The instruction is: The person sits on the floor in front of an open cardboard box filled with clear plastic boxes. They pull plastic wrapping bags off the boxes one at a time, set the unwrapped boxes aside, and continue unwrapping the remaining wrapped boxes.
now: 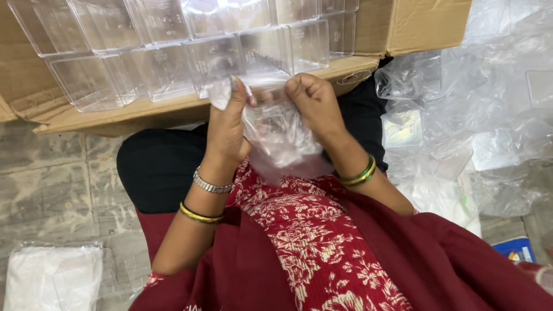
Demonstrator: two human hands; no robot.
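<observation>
Red floral-print cloth (311,242) over the lap, nearest the camera. Two hands: left hand (227,124) and right hand (314,103) both pinch the top edge of one crumpled clear plastic bag (279,135), held above the lap; contents unclear. Behind them, an open brown cardboard box (403,23) of clear plastic containers (167,52), cut off, uncountable. Loose plastic wrap (484,115) piled right.

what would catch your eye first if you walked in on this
Most likely the two hands at the centre, left hand and right hand, both pinching the top of a clear plastic bag held over the lap. Just beyond them a cardboard box holds rows of clear plastic containers. A heap of loose clear bags fills the right side.
</observation>
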